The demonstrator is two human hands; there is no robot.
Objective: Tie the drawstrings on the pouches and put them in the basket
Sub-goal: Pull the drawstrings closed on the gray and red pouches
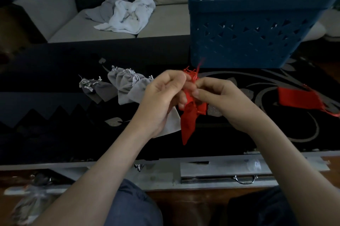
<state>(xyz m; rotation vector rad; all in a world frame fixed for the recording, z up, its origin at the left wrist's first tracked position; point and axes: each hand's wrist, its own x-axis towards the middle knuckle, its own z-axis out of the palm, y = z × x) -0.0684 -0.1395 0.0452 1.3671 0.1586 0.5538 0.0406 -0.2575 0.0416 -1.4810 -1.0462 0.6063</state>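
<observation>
A red pouch hangs between my hands above the dark table. My left hand grips its gathered neck, and my right hand pinches the red drawstring, which sticks up toward the basket. Several grey pouches with silver strings lie in a row left of my hands; one lies partly under my left wrist. Another red pouch lies flat at the right. The blue plastic basket stands behind my hands at the back right; its inside is hidden.
A sofa behind the table holds a crumpled white and grey cloth. The table's near edge has a drawer with a metal handle. A clear bag lies at the lower left by my knee.
</observation>
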